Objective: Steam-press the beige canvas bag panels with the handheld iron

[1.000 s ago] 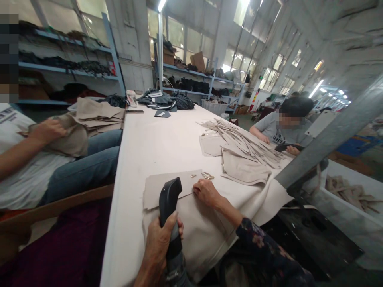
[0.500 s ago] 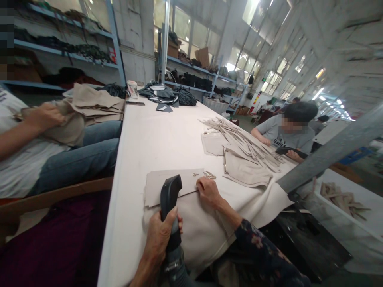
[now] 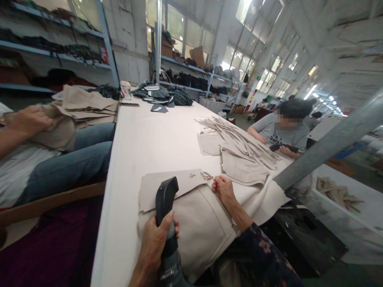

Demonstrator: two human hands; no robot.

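Note:
My left hand (image 3: 155,237) is wrapped round a black nozzle (image 3: 166,195) on a grey hose, held over the near edge of a stack of flat beige pieces (image 3: 170,181). My right hand (image 3: 223,189) is closed, its fingertips pressed together beside small metal parts (image 3: 206,175); what they pinch is too small to make out. Another small metal piece (image 3: 192,175) lies on the stack. Below both hands a large beige fabric piece (image 3: 200,227) hangs over the table's front edge.
On the white table (image 3: 143,139) lie beige strips (image 3: 239,139), more beige pieces (image 3: 242,167) and dark cut pieces (image 3: 161,95). People sit left and right. A metal post (image 3: 326,137) and a bin (image 3: 359,211) stand right; a box (image 3: 56,199) is at left.
My right hand has moved right, off the stack's edge to the right of the metal parts. My left hand still holds the nozzle. The view has shifted slightly.

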